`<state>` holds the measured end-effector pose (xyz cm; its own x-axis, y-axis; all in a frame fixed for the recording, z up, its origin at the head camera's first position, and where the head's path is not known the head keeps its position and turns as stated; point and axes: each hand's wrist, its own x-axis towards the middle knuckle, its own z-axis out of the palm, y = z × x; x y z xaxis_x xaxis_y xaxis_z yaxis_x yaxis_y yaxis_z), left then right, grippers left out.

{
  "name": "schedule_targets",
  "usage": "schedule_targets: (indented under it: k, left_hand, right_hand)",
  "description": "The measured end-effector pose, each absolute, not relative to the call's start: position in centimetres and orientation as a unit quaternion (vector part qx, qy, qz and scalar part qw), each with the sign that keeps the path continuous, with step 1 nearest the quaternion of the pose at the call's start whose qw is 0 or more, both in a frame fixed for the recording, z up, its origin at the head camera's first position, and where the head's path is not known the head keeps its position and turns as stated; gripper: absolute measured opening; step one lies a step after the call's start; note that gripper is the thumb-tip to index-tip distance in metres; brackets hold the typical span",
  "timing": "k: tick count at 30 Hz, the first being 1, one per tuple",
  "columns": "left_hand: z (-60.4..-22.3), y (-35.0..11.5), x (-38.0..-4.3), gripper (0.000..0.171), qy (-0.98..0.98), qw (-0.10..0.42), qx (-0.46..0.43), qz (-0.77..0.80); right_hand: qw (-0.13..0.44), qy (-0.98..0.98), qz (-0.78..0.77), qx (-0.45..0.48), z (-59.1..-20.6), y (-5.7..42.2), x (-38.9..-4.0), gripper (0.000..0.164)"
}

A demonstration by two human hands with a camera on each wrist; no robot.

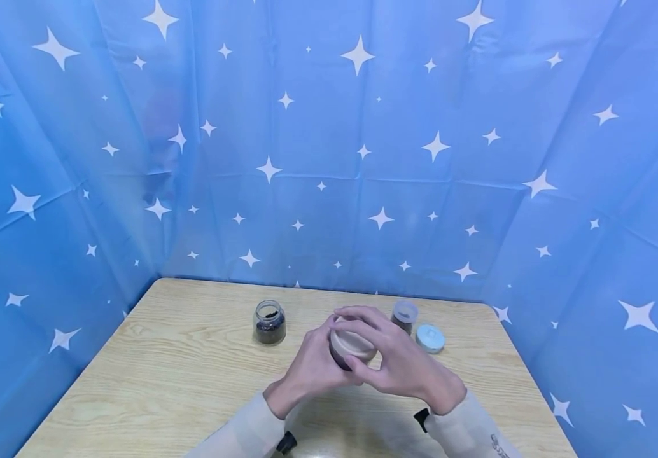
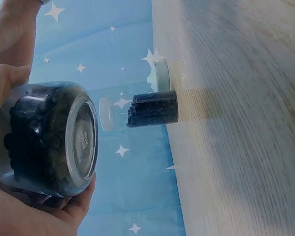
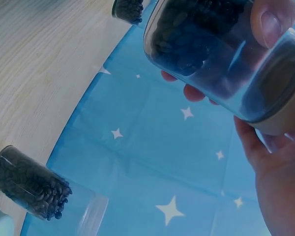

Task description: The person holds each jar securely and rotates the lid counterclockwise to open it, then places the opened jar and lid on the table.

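Note:
A clear glass jar (image 2: 44,140) with a beige lid (image 1: 353,343) is held above the wooden table, partly filled with dark bean-like pieces. My left hand (image 1: 312,364) grips the glass body, its thumb and fingertips showing on the glass in the right wrist view. My right hand (image 1: 400,357) comes over the top, fingers and thumb curled round the rim of the lid. Seen from the right wrist, the lid (image 3: 280,115) sits at the jar's mouth and the contents lie toward the base.
A lidless glass jar (image 1: 270,329) of dark pieces stands at the back left of the table (image 1: 191,356). Behind my right hand stands a tall clear container (image 2: 155,108) of similar pieces, beside a pale blue lid (image 1: 430,338). A blue star-patterned curtain (image 1: 329,140) surrounds the table.

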<state>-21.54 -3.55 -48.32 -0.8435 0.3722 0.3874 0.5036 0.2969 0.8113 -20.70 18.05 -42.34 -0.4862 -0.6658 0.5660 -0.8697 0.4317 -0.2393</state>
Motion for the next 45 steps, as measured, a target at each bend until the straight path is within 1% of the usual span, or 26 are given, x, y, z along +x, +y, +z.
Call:
schedule_targets:
  k: [6, 11, 15, 18, 22, 26, 30, 35, 45]
  left_hand:
    - [-48.4, -3.6, -21.5, 0.099, -0.804, 0.05, -0.267, -0.528]
    - [-48.6, -3.7, -21.5, 0.096, -0.803, 0.044, -0.261, -0.534]
    - [-48.7, -3.6, -21.4, 0.098, -0.81, 0.067, -0.253, -0.524]
    - [-48.6, -3.6, -21.3, 0.091, -0.816, 0.083, -0.246, -0.517]
    - [-48.6, -3.6, -21.2, 0.08, -0.821, 0.105, -0.238, -0.509]
    - [-48.5, -3.7, -21.1, 0.078, -0.822, 0.124, -0.232, -0.505]
    - [-48.6, -3.6, -21.1, 0.074, -0.826, 0.147, -0.233, -0.492]
    - [-48.8, -3.5, -21.2, 0.07, -0.829, 0.161, -0.233, -0.483]
    - [-48.8, -3.5, -21.4, 0.07, -0.824, 0.143, -0.231, -0.497]
  right_hand:
    - [0.195, -0.831, 0.247, 0.459, -42.3, 17.9, -20.5, 0.06]
    - [0.19, -0.854, 0.24, 0.42, -42.3, 17.4, -19.9, 0.061]
    - [0.206, -0.874, 0.229, 0.375, -42.4, 16.6, -19.3, 0.064]
    - [0.228, -0.883, 0.222, 0.346, -42.5, 16.0, -19.0, 0.067]
    - [0.266, -0.885, 0.215, 0.316, -42.5, 15.1, -18.6, 0.064]
    - [0.298, -0.885, 0.21, 0.29, -42.9, 14.1, -18.3, 0.06]
    - [0.313, -0.886, 0.207, 0.274, -43.2, 13.5, -18.0, 0.06]
    - [0.311, -0.89, 0.206, 0.263, -43.3, 13.3, -17.9, 0.058]
    - [0.299, -0.887, 0.22, 0.275, -43.2, 13.5, -18.1, 0.055]
